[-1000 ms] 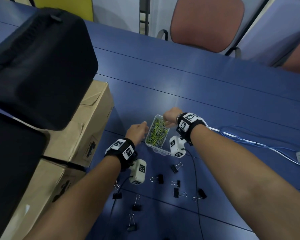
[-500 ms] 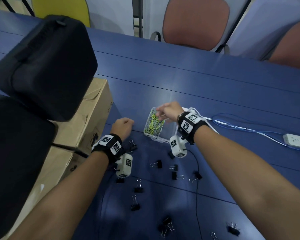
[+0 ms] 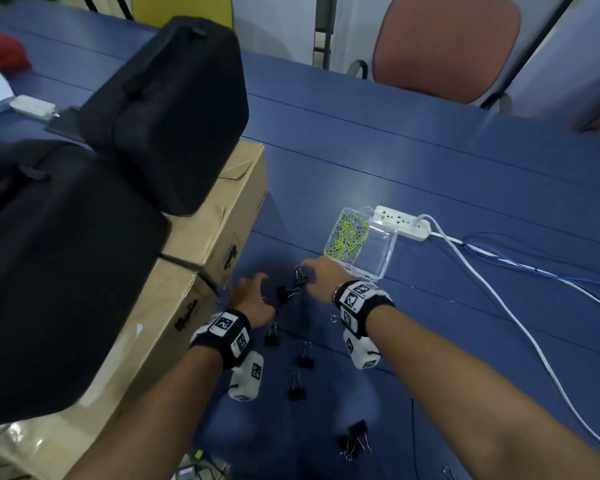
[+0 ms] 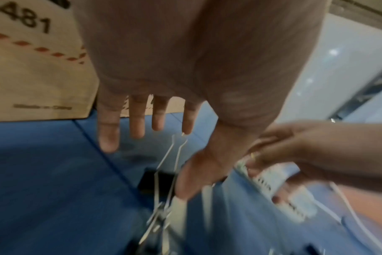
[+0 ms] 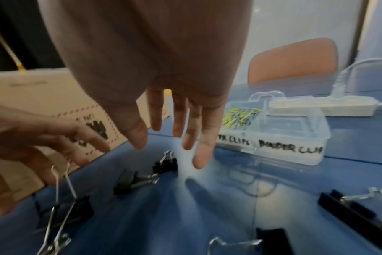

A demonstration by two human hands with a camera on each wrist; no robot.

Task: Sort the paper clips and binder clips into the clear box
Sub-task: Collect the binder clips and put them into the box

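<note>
The clear box [image 3: 383, 268] stands on the blue table, its left compartment full of yellow and grey paper clips [image 3: 347, 235], its right compartment bare. Its front wall [image 5: 273, 146] carries handwritten labels for paper clips and binder clips. Several black binder clips [image 3: 284, 292] lie loose in front of it. My right hand [image 3: 312, 271] hovers with straight fingers just over two of them [image 5: 165, 163]. My left hand [image 3: 257, 289] is spread beside it, above another clip [image 4: 157, 179]. Neither hand holds anything.
Two stacked cardboard boxes [image 3: 222, 216] topped by black bags [image 3: 167, 109] crowd the left side. A white power strip [image 3: 402, 223] sits right behind the clear box, with cables [image 3: 499, 306] trailing right. More binder clips [image 3: 355, 438] lie nearer me. Chairs stand beyond the table.
My right hand has left the paper clip compartment and come down left to the loose binder clips. My left hand has uncurled from a fist and spread its fingers.
</note>
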